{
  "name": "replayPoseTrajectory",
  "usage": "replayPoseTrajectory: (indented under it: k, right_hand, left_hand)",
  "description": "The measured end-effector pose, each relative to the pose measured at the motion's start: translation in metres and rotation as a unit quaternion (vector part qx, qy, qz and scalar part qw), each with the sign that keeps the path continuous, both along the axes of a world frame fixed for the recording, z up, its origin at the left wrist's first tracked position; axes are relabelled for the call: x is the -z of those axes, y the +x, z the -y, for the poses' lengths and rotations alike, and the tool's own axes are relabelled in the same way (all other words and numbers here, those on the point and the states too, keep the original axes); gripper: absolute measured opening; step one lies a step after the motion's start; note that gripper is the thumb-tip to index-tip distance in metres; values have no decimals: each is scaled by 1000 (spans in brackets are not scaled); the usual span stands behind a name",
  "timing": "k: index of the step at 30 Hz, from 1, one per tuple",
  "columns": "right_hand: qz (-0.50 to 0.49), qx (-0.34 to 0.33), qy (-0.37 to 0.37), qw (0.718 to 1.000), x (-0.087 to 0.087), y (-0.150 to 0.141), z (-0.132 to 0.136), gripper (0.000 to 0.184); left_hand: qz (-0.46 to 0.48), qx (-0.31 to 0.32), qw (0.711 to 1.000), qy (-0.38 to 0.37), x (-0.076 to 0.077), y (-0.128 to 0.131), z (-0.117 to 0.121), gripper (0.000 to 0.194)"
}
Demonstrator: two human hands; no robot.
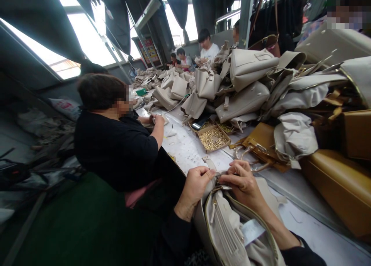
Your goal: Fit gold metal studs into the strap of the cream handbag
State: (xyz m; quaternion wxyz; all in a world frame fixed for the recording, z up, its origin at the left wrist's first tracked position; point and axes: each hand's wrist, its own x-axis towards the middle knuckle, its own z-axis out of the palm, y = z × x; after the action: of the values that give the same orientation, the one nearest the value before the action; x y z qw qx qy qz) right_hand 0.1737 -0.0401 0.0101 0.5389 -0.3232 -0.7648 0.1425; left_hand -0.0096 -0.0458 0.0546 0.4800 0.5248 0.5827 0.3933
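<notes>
Two hands work on one bag [205, 219], which lies open in front of the person at the near edge of the counter [185, 150]. The left hand [193, 187] has its thumb and forefinger closed on the bag's top edge. The right hand [242, 181] is just beside it, its fingers curled and closed on the same edge; exactly which layer they grip cannot be told.

The bag is beige and smooth outside, with a brass-coloured zip [206, 216] running round its wide mouth. Inside, the lining [246, 254] is pale and creased, and shows one zipped pocket [224, 229] with a single puller, plus one white label [252, 231].

Beyond the hands are three shallow boxes: one in front [213, 138], holding many gold studs [210, 136], and two partly hidden behind it. One phone [199, 123] rests across the left rear box [191, 124]; the right rear box [225, 128] also holds small gold pieces. Further back is a heap of beige bags [249, 67], too many to count. To the right are at least three mustard bags [339, 181], with one gathered cream pouch [295, 136] by them.

Six other people show: one in black [116, 142] close on the left, five farther off, some partly hidden.
</notes>
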Motion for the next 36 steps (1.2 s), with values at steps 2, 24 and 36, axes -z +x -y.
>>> replayPoseTrajectory:
  k: [2,24,36]
  right_hand:
    - [0,-2,1,1000,0,-1,1,30]
    - [-40,-78,-146,985,2,-13,-6,17]
    - [-134,-97,-307,937,10,-20,-9,10]
  left_hand:
    - [0,0,1000,6,1,-1,1,39]
    - [-15,-4,1000,24,6,-10,-5,41]
    - [25,-5,1000,-2,9,-12,-7,53]
